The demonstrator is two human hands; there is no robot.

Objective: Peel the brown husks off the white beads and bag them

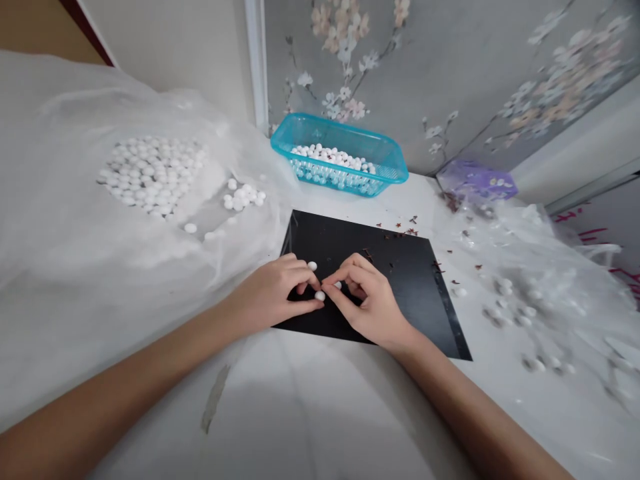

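Both my hands rest on a black mat (400,267) on a white table. My left hand (273,293) is curled, its thumb and fingers pinching a small white bead (320,295), with another white bead (312,265) at its fingertips. My right hand (370,297) is also curled, pinching a small white bead (339,285) between thumb and forefinger. The fingertips of the two hands nearly touch.
A turquoise plastic basket (340,132) holding white beads stands behind the mat. A big clear plastic bag (75,220) with several white beads lies at the left. Another clear bag (530,293) with beads and a purple tray (475,180) lie at the right. Small dark scraps dot the mat's far edge.
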